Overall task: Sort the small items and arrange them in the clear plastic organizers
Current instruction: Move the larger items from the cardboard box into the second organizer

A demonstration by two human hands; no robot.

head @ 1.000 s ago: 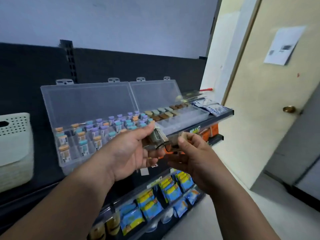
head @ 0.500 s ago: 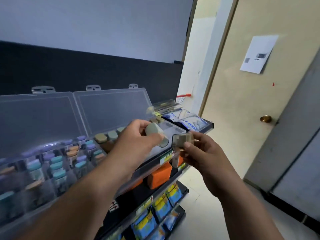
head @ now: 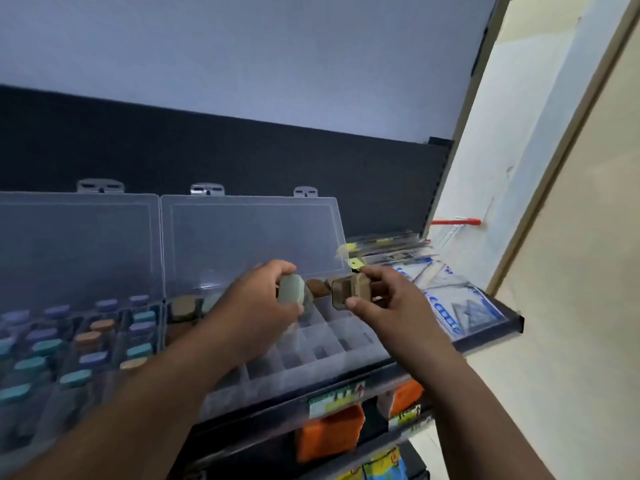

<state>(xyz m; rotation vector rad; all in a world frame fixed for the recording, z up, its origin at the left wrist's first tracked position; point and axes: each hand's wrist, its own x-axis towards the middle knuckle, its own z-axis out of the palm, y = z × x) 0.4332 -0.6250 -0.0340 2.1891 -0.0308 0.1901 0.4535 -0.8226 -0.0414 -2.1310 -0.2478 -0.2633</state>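
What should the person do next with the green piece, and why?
Probably lower the green piece from the left hand into an empty slot of the clear box beneath it: the piece hangs just above that box, whose front slots look unfilled. The right hand grips a brown piece.

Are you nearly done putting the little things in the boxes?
About halfway. The left organizer looks mostly filled with coloured-cap items. The left grip holds a pale green item, the right grip a brown item, over the right organizer, whose compartments are mostly bare.
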